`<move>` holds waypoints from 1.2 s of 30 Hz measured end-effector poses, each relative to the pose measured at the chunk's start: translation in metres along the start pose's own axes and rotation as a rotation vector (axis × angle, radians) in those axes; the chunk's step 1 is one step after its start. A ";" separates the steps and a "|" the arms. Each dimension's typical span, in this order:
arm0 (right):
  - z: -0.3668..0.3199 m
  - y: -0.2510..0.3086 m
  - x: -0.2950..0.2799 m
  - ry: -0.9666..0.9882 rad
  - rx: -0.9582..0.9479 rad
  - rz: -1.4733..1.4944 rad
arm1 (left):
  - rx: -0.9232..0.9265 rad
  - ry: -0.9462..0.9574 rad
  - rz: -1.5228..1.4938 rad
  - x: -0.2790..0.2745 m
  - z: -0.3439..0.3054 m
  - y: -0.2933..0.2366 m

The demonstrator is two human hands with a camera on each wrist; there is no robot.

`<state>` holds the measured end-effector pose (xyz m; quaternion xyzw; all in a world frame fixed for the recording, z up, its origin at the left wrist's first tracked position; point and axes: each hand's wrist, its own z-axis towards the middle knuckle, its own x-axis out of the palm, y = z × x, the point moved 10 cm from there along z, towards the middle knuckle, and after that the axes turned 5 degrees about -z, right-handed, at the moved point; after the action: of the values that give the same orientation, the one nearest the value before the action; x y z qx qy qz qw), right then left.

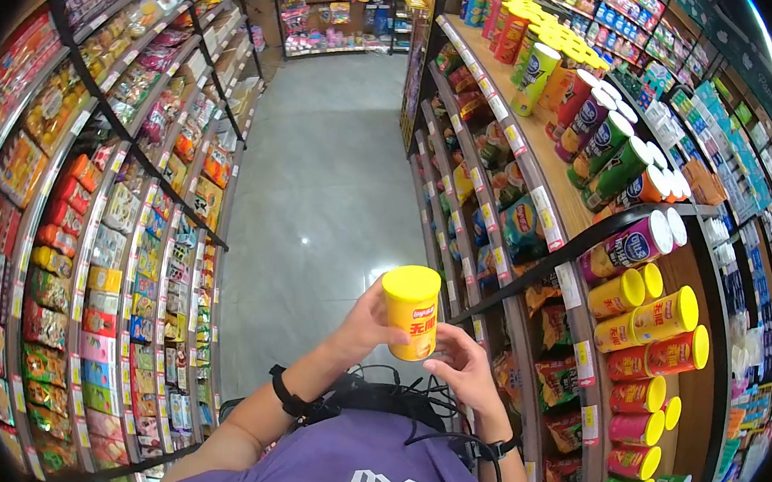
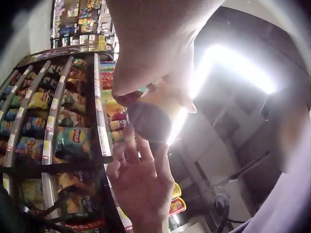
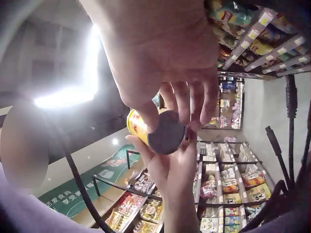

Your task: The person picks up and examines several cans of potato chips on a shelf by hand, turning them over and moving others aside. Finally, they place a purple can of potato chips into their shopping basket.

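A yellow potato chip canister (image 1: 412, 313) with a yellow lid is held upright in front of the purple shirt. My left hand (image 1: 367, 321) grips it from the left, with the thumb across the front of the label. On the other side, my right hand (image 1: 468, 368) has its fingers and thumb about the lower part of the canister. The round dark base of the canister (image 2: 149, 121) faces the left wrist camera, with the right hand's fingers (image 2: 141, 148) against its edge. In the right wrist view, the right thumb (image 3: 148, 114) lies over the canister (image 3: 167, 133) near the base rim.
On the right, a shelf unit (image 1: 551, 215) carries bagged chips below and several chip canisters (image 1: 647, 327) on top. Shelves of packaged snacks (image 1: 114, 215) line the left. A grey-floored aisle (image 1: 329, 161) runs between them. Black cables (image 1: 408, 394) hang at the waist.
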<state>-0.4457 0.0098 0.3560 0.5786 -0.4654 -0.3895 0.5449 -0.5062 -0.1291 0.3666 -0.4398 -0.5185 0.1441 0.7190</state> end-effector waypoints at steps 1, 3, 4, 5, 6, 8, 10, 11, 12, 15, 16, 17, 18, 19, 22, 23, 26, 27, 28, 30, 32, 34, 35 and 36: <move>0.003 0.000 0.000 -0.050 -0.022 0.014 | 0.000 -0.015 -0.015 -0.004 0.003 0.000; 0.006 -0.003 0.000 -0.084 -0.027 0.001 | -0.014 -0.016 -0.030 -0.009 0.008 0.002; 0.008 -0.005 -0.002 -0.102 -0.032 -0.016 | -0.027 -0.004 -0.077 -0.009 0.011 0.004; 0.009 -0.007 -0.004 -0.130 -0.057 -0.017 | -0.044 0.005 -0.124 -0.010 0.015 0.005; 0.010 -0.008 -0.006 -0.150 -0.052 -0.007 | -0.065 0.015 -0.123 -0.010 0.017 0.007; 0.011 -0.005 -0.008 -0.141 -0.075 0.046 | -0.103 -0.036 -0.188 -0.017 0.021 0.011; 0.009 -0.001 -0.011 -0.162 -0.063 0.024 | -0.204 0.047 -0.308 -0.012 0.024 0.016; 0.009 -0.001 -0.013 -0.168 -0.059 0.006 | -0.285 0.123 -0.428 -0.003 0.025 0.021; 0.010 -0.001 -0.016 -0.168 -0.055 -0.013 | -0.279 0.119 -0.428 -0.004 0.029 0.021; 0.007 -0.011 -0.030 -0.151 -0.010 -0.021 | -0.319 0.123 -0.430 0.000 0.037 0.034; 0.004 -0.010 -0.038 -0.152 -0.007 -0.051 | -0.314 0.107 -0.507 0.000 0.040 0.040; 0.002 -0.012 -0.047 -0.149 0.001 -0.075 | -0.315 0.098 -0.584 0.002 0.044 0.046; 0.001 -0.016 -0.057 -0.148 0.010 -0.097 | -0.327 0.121 -0.588 0.009 0.047 0.049; 0.000 -0.019 -0.068 -0.151 0.007 -0.095 | -0.314 0.037 -0.568 0.005 0.050 0.050; -0.002 -0.007 -0.095 -0.164 -0.007 -0.084 | -0.287 -0.066 -0.513 0.011 0.060 0.050; -0.003 0.000 -0.104 -0.185 -0.022 -0.084 | -0.256 -0.108 -0.490 0.012 0.065 0.050; -0.009 0.042 -0.127 -0.210 -0.105 -0.245 | -0.240 -0.140 -0.442 0.021 0.074 0.058; -0.015 0.053 -0.135 -0.235 -0.096 -0.246 | -0.237 -0.143 -0.440 0.027 0.076 0.061; -0.021 0.073 -0.138 -0.238 -0.159 -0.332 | -0.258 -0.127 -0.442 0.033 0.078 0.066; -0.037 0.116 -0.146 -0.267 -0.219 -0.421 | -0.245 -0.116 -0.424 0.040 0.084 0.071; -0.072 0.190 -0.141 -0.334 -0.465 -0.858 | -0.279 -0.105 -0.453 0.050 0.092 0.078; -0.105 0.234 -0.157 -0.486 -0.454 -1.003 | -0.283 -0.064 -0.429 0.056 0.101 0.081; -0.122 0.256 -0.167 -0.621 -0.436 -1.094 | -0.293 -0.053 -0.433 0.059 0.106 0.084; -0.137 0.276 -0.175 -0.758 -0.419 -1.182 | -0.320 -0.032 -0.438 0.062 0.112 0.087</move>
<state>-0.3924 0.2221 0.6346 0.4422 -0.1479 -0.8727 0.1449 -0.5562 0.0155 0.3451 -0.4226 -0.6288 -0.0918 0.6462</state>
